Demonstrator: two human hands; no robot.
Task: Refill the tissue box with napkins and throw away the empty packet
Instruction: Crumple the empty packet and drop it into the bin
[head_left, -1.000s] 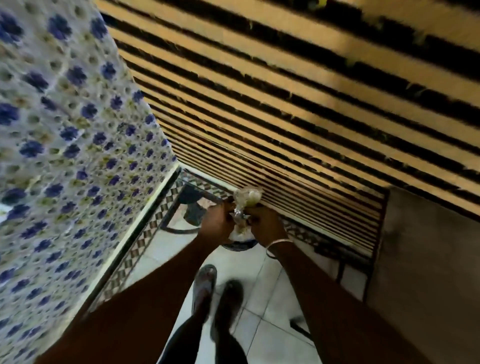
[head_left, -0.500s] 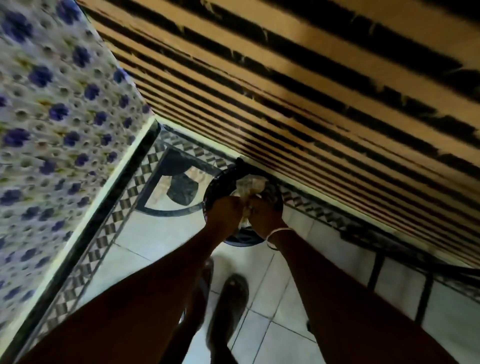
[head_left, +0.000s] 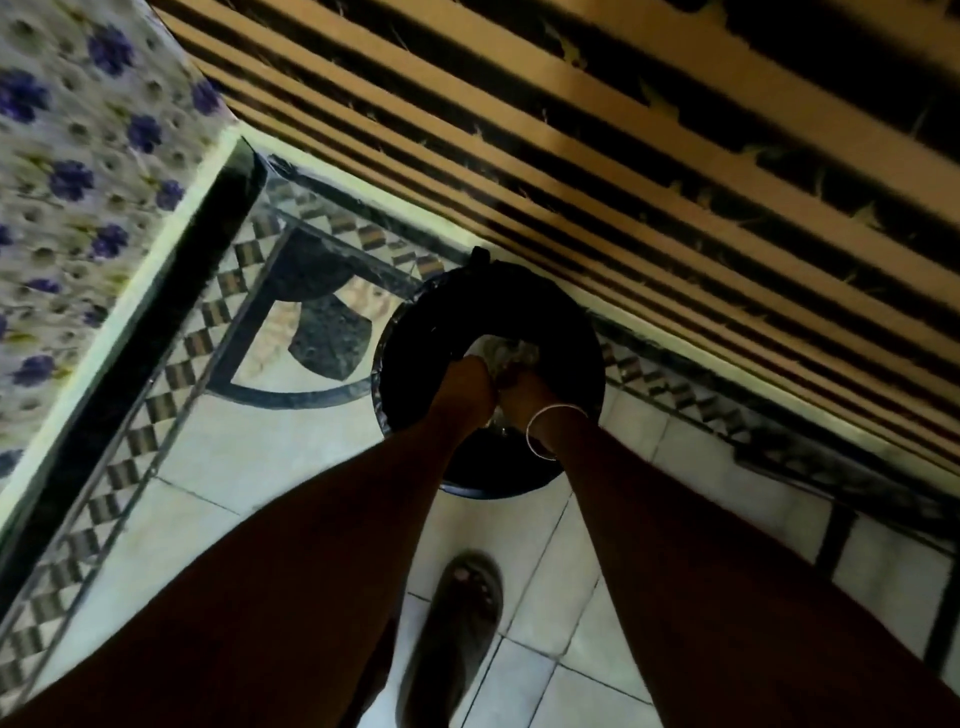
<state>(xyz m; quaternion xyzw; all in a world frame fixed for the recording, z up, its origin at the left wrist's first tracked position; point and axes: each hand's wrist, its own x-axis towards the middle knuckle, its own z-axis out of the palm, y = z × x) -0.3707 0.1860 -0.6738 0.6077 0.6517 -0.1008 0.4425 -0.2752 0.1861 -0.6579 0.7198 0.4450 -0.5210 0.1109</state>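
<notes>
A crumpled clear plastic packet (head_left: 506, 356) is bunched between both of my hands, right over the mouth of a round black bin (head_left: 415, 332) lined with a dark bag. My left hand (head_left: 465, 387) grips its left side and my right hand (head_left: 522, 392), with a thin bangle at the wrist, grips its right side. Only the top of the packet shows above my fingers. The tissue box is out of view.
The bin stands on a tiled floor with a checkered border (head_left: 171, 364), against a striped yellow and black wall (head_left: 623, 182). A flower-patterned cloth (head_left: 78, 171) hangs at the left. My sandalled foot (head_left: 457, 623) is just behind the bin.
Both hands have carried the packet lower and over the bin's opening. The view has tipped downward, so more floor and the whole bin now show.
</notes>
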